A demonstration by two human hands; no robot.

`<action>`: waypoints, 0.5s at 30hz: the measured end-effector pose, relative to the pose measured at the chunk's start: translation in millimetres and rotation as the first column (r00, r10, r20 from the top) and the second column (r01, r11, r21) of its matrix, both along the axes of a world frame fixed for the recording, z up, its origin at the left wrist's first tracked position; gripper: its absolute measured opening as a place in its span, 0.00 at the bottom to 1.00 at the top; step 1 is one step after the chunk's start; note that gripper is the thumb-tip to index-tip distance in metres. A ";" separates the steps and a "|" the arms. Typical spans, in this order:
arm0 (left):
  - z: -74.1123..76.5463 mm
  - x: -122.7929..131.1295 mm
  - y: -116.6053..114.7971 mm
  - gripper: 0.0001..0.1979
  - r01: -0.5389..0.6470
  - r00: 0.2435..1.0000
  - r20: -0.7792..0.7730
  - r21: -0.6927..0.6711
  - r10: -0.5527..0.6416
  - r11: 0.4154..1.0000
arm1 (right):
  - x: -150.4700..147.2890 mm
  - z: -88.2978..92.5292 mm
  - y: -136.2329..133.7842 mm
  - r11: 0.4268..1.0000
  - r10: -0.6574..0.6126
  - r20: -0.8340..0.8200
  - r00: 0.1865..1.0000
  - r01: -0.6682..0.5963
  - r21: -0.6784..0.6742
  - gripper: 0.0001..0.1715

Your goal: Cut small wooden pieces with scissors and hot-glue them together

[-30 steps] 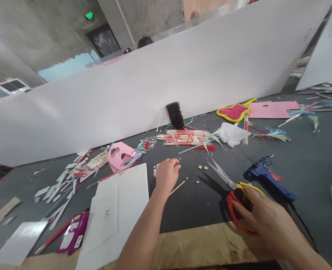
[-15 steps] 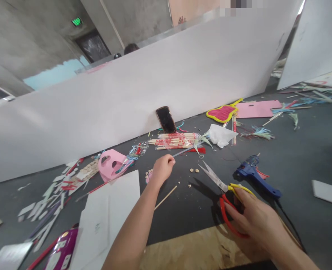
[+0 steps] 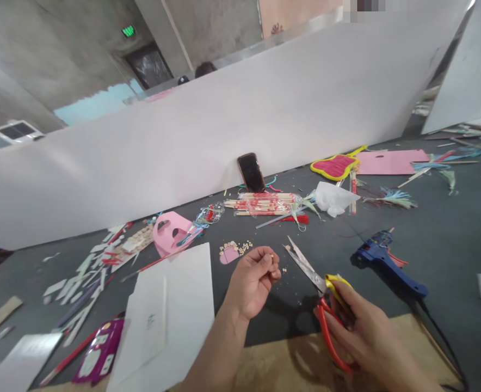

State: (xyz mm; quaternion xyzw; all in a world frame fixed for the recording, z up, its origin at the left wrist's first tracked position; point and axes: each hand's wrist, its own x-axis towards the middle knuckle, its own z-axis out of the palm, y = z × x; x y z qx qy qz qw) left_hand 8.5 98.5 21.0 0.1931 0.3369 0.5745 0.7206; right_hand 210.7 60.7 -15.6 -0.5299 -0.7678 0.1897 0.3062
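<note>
My left hand (image 3: 254, 283) is closed in a pinch, palm turned up, above the dark table. A tiny pale bead-like piece (image 3: 271, 256) shows at its fingertips. In my right hand (image 3: 367, 321) are scissors (image 3: 308, 268) with one yellow and one red handle loop. Their blades are parted and point to the far left, just right of my left hand. A small beige flower-shaped piece (image 3: 288, 247) lies by the blade tips. Beyond my left wrist, several pale beads (image 3: 246, 246) surround a small pink piece (image 3: 229, 255). A translucent stick (image 3: 267, 222) lies farther back.
A blue glue gun (image 3: 391, 261) with a cord lies to the right. Wrapped bundled sticks (image 3: 263, 203), a phone (image 3: 251, 172) and white tissue (image 3: 333, 199) stand or lie by the white partition (image 3: 208, 136). White sheets (image 3: 175, 316) and a pink mask-like cutout (image 3: 173, 231) are left.
My left hand has drawn back from the translucent stick towards me and now pinches a tiny piece. One of two flower-shaped pieces no longer shows on the table. The scissors remain in my right hand.
</note>
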 end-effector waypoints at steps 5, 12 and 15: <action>3.5 -1.0 -7.7 0.08 -0.013 0.994 0.109 -0.008 0.013 1.000 | -3.2 -6.8 -4.0 0.999 0.042 0.042 0.998 -0.043 0.030 0.10; 6.1 0.1 -14.9 0.12 -0.052 0.995 0.083 0.022 0.050 0.998 | -9.4 3.8 -5.3 0.973 0.042 0.181 0.983 -0.082 0.218 0.13; 4.9 -0.1 -15.7 0.13 -0.077 0.997 0.033 0.050 0.075 0.996 | -9.6 6.6 -6.0 0.962 0.040 0.214 0.976 -0.095 0.255 0.13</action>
